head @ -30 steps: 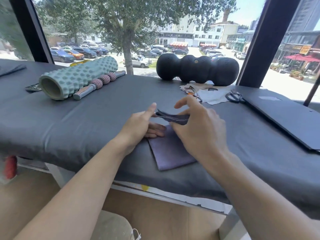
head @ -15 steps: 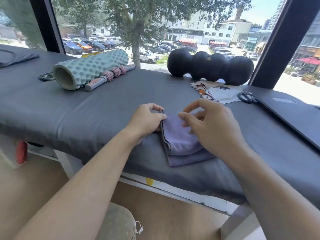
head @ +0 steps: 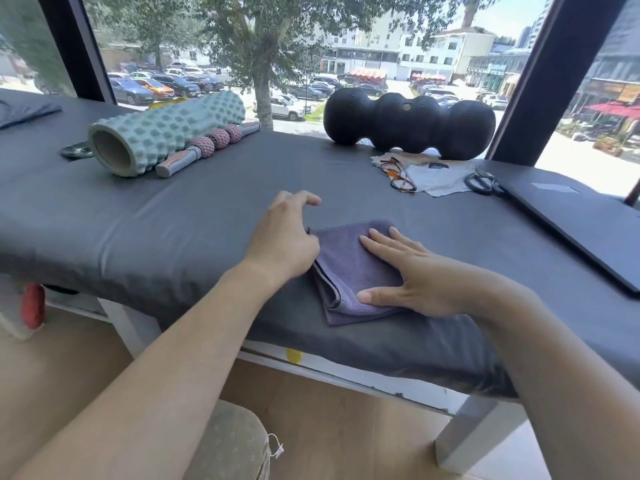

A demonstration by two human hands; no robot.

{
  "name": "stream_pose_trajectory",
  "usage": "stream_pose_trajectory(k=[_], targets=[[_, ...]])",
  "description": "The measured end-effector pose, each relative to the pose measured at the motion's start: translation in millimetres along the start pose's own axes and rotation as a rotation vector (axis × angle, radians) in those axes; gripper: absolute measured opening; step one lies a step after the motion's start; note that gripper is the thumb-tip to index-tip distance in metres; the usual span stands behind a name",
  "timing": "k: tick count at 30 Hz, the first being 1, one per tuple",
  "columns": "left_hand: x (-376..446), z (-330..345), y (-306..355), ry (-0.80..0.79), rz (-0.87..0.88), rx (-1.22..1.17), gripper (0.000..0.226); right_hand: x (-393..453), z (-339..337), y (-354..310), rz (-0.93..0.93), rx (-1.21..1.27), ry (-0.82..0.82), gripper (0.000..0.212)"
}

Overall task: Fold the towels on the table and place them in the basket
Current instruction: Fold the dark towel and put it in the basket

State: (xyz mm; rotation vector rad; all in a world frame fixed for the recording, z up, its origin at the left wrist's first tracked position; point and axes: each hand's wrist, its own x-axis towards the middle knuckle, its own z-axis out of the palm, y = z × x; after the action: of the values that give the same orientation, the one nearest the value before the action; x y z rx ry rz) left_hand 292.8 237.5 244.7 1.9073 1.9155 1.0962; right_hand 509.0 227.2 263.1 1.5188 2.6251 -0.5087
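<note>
I'm pressing the right hand [head: 415, 275] flat on the towel [head: 349, 271], fingers [head: 377, 242] straight and spread, thumb along the near edge, prob. to flatten the fold and stop it springing back up. Towel is lying folded on the surface [head: 173, 230], near the front edge, between both hands. Left hand [head: 284, 237] is sitting at the towel's left edge, touching it w/ the knuckle side; its fingers are loosely curled and raised, holding nothing as far as I'm seeing, likely just squaring that edge. Folded layers are showing along the left side, so I'm judging the fold about done; basket step not yet done.

Hard to make out: no basket in view, so can't tell where it's standing. No other towels in view that I can be sure of; a dark cloth [head: 24, 110] at far left is cut off by the frame. Underside of left palm is hidden.
</note>
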Motion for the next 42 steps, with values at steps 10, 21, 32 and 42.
stream_pose_trajectory(k=[10, 21, 32, 42], targets=[[-28, 10, 7, -0.644, 0.144, 0.417, 0.121, -14, -17, 22, 0.002, 0.068, -0.054, 0.107], [-34, 9, 24, -0.565, 0.13, 0.481, 0.117, -19, -20, 19, 0.399, 0.208, 0.195, 0.064], [-12, 0, 15, -0.264, -0.156, -0.305, 0.067, -7, -20, 40, 0.073, 1.193, 0.592, 0.045], [-4, 11, 6, -0.24, -0.169, -0.573, 0.021, -11, -15, 45, 0.116, 1.078, 0.282, 0.033]])
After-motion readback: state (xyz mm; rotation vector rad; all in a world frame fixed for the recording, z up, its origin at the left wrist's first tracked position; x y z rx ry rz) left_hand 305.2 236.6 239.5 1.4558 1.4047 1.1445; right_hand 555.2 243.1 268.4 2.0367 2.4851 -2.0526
